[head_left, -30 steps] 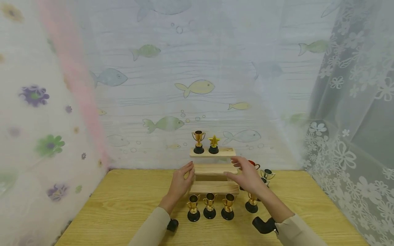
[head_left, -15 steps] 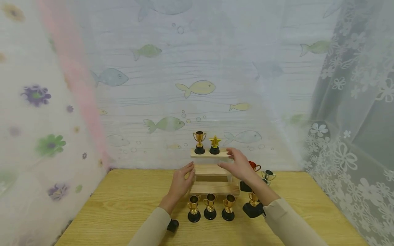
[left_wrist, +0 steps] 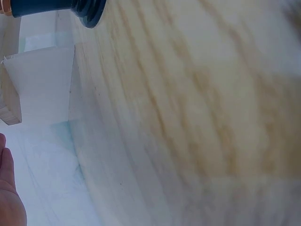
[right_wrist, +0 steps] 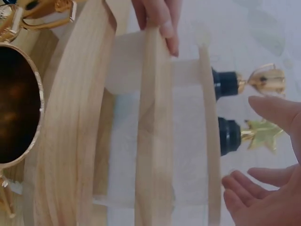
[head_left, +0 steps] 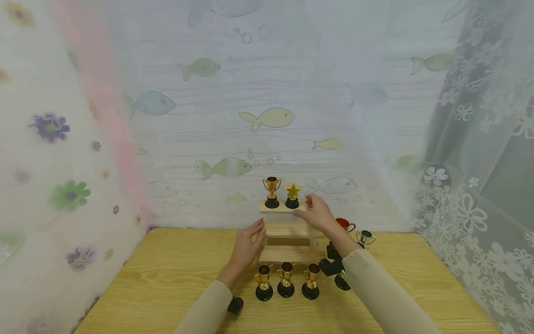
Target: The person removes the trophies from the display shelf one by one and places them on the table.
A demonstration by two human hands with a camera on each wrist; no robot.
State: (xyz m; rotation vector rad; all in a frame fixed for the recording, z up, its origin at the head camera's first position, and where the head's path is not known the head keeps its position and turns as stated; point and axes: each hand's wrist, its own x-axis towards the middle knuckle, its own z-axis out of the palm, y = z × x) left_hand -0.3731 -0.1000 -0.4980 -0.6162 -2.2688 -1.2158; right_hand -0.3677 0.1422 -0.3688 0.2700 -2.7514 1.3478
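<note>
A three-tier wooden shelf stands near the back of the table. On its top board are a gold cup trophy and, to its right, a gold star trophy, both on black bases. My left hand rests with extended fingers at the left end of the middle board. My right hand is at the top board's right end, close to the star trophy. In the right wrist view, its thumb and fingers are spread apart around the star trophy's side, with nothing gripped.
Several gold cup trophies stand in front of the shelf. A red cup and a silver cup are to its right, partly behind my right arm. A fish-patterned curtain hangs behind the wooden table.
My right hand has moved up and left from beside the middle board to the top board, near the star trophy. The left hand has stayed at the shelf's left side.
</note>
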